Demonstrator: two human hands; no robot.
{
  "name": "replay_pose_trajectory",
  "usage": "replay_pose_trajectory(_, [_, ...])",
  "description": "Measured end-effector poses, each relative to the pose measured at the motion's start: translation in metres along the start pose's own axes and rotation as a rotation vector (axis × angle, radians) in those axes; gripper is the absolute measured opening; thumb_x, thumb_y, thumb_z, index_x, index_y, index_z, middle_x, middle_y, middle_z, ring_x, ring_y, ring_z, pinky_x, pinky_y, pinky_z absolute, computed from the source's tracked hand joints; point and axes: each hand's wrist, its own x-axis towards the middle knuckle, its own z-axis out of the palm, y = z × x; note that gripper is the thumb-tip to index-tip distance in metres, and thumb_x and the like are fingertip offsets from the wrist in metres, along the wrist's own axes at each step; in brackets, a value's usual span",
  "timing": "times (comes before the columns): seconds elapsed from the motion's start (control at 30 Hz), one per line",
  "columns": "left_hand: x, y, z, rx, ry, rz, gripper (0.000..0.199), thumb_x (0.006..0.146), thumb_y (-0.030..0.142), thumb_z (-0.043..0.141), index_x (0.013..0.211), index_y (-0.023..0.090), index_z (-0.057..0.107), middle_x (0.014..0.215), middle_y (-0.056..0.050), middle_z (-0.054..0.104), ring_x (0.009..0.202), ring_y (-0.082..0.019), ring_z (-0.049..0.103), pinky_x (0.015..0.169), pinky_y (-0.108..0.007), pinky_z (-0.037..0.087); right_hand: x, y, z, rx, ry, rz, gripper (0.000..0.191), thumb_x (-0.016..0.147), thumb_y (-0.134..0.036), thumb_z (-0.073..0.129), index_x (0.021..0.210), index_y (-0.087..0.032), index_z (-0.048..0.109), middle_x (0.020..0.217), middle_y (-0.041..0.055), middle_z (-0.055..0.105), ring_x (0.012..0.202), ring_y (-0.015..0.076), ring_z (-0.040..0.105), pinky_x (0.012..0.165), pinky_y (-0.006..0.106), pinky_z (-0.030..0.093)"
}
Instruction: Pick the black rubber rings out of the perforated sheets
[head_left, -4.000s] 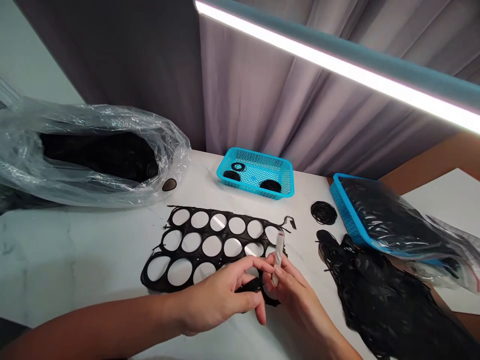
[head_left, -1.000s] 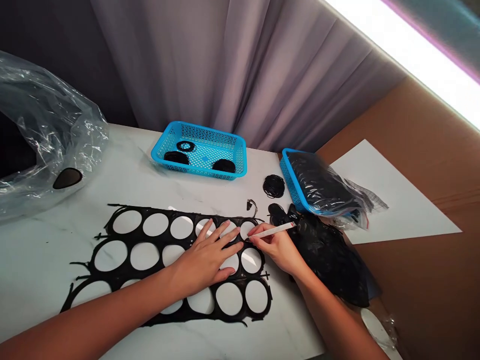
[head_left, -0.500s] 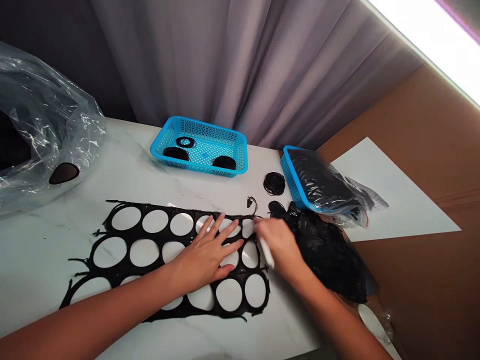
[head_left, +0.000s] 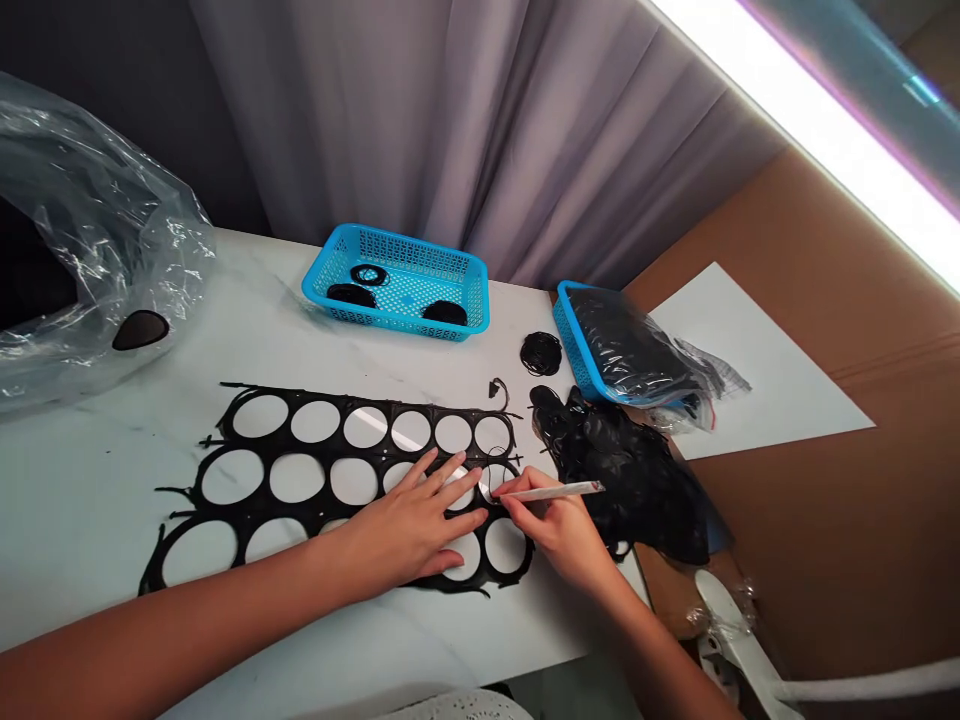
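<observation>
A black sheet with rows of round holes (head_left: 300, 448) lies flat on the table, its edges ragged. My left hand (head_left: 409, 530) presses on its right half, fingers spread, hiding several holes. Between the fingertips of my right hand (head_left: 559, 520) is a slim white pen-like tool (head_left: 559, 491), tilted low. Its tip meets the sheet at the right-end hole of the middle row. Inside that hole shows a thin black loop (head_left: 491, 478), partly hidden by my fingers. A curled black strip (head_left: 502, 392) sits at the sheet's upper right edge.
A blue basket (head_left: 412, 325) behind the sheet holds black rings and stacks. Right of it are a coil of thin black rings (head_left: 541, 354), a second blue basket (head_left: 576, 340) with a bag of black material, and a black heap (head_left: 637, 480). A clear plastic bag (head_left: 172, 270) stands left.
My right hand has moved down from the top-row end hole to the middle-row one, and the tool has swung from steep to nearly level. My left hand stays flat on the sheet.
</observation>
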Motion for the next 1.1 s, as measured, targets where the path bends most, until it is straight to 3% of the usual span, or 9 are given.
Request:
replay_pose_trajectory(0.33, [-0.002, 0.0, 0.002, 0.002, -0.021, -0.013, 0.066, 0.087, 0.04, 0.074, 0.145, 0.025, 0.045, 0.159, -0.012, 0.037, 0.151, -0.038, 0.021, 0.121, -0.06, 0.019, -0.005, 0.004, 0.005, 0.039, 0.054, 0.009, 0.016, 0.094, -0.032, 0.058, 0.085, -0.022, 0.067, 0.085, 0.003, 0.07, 0.082, 0.0198, 0.064, 0.074, 0.03, 0.048])
replay_pose_trajectory(0.47, [-0.003, 0.0, 0.003, -0.032, 0.012, -0.02, 0.059, 0.09, 0.04, 0.071, 0.142, 0.026, 0.047, 0.159, -0.011, 0.037, 0.152, -0.036, 0.021, 0.122, -0.058, 0.018, -0.006, 0.008, 0.007, 0.008, 0.076, -0.04, 0.013, 0.095, -0.03, 0.058, 0.088, -0.022, 0.066, 0.084, 0.0027, 0.07, 0.082, 0.0199, 0.065, 0.073, 0.031, 0.05])
replay_pose_trajectory(0.67, [-0.004, -0.003, 0.007, -0.057, 0.012, -0.014, 0.059, 0.089, 0.04, 0.071, 0.142, 0.028, 0.049, 0.162, -0.01, 0.031, 0.151, -0.037, 0.022, 0.121, -0.058, 0.02, -0.015, 0.017, 0.018, -0.452, 0.081, -0.427, 0.014, 0.099, -0.017, 0.052, 0.092, -0.023, 0.062, 0.107, 0.0063, 0.074, 0.094, 0.0226, 0.065, 0.082, 0.038, 0.046])
replay_pose_trajectory(0.77, [-0.004, -0.004, 0.007, -0.054, 0.017, -0.012, 0.057, 0.089, 0.041, 0.071, 0.141, 0.029, 0.05, 0.163, -0.01, 0.029, 0.151, -0.037, 0.022, 0.121, -0.057, 0.019, -0.009, 0.019, 0.009, -0.673, 0.125, -0.55, 0.019, 0.102, -0.015, 0.045, 0.098, -0.022, 0.062, 0.113, 0.0077, 0.074, 0.1, 0.0235, 0.064, 0.086, 0.04, 0.042])
replay_pose_trajectory(0.83, [-0.004, -0.004, 0.006, -0.05, 0.015, -0.017, 0.054, 0.09, 0.041, 0.07, 0.139, 0.028, 0.052, 0.163, -0.011, 0.029, 0.151, -0.037, 0.021, 0.121, -0.057, 0.019, 0.0, 0.02, -0.012, -0.762, 0.289, -0.508, 0.02, 0.103, -0.017, 0.043, 0.095, -0.021, 0.061, 0.11, 0.0104, 0.074, 0.1, 0.025, 0.063, 0.087, 0.041, 0.041])
replay_pose_trajectory(0.93, [-0.002, -0.003, 0.002, -0.037, -0.011, -0.022, 0.053, 0.089, 0.042, 0.071, 0.138, 0.028, 0.053, 0.163, -0.012, 0.028, 0.151, -0.038, 0.022, 0.12, -0.058, 0.021, 0.008, 0.021, -0.052, -0.828, 0.671, -0.288, 0.021, 0.101, -0.024, 0.045, 0.085, -0.021, 0.058, 0.107, 0.0138, 0.073, 0.097, 0.0279, 0.061, 0.087, 0.044, 0.039])
replay_pose_trajectory(0.97, [-0.002, -0.002, -0.001, -0.026, -0.019, -0.022, 0.053, 0.089, 0.041, 0.071, 0.137, 0.028, 0.053, 0.163, -0.012, 0.028, 0.151, -0.038, 0.021, 0.12, -0.058, 0.021, 0.008, 0.02, -0.061, -0.802, 0.739, -0.222, 0.02, 0.1, -0.026, 0.047, 0.084, -0.021, 0.058, 0.106, 0.0138, 0.073, 0.096, 0.0284, 0.061, 0.087, 0.044, 0.039])
replay_pose_trajectory(1.03, [-0.001, 0.001, -0.005, -0.003, -0.023, -0.002, 0.053, 0.09, 0.039, 0.071, 0.138, 0.026, 0.052, 0.162, -0.013, 0.029, 0.151, -0.037, 0.022, 0.121, -0.057, 0.021, 0.0, 0.016, -0.069, -0.628, 0.708, -0.12, 0.018, 0.096, -0.03, 0.052, 0.081, -0.022, 0.057, 0.101, 0.0117, 0.073, 0.091, 0.0275, 0.062, 0.085, 0.042, 0.042])
replay_pose_trajectory(1.1, [-0.003, 0.005, -0.008, -0.006, -0.029, 0.07, 0.05, 0.092, 0.037, 0.068, 0.138, 0.025, 0.052, 0.16, -0.014, 0.034, 0.151, -0.033, 0.024, 0.122, -0.053, 0.02, -0.014, 0.01, -0.059, -0.351, 0.507, -0.051, 0.02, 0.093, -0.034, 0.056, 0.077, -0.022, 0.056, 0.094, 0.0088, 0.072, 0.086, 0.0252, 0.064, 0.079, 0.037, 0.046])
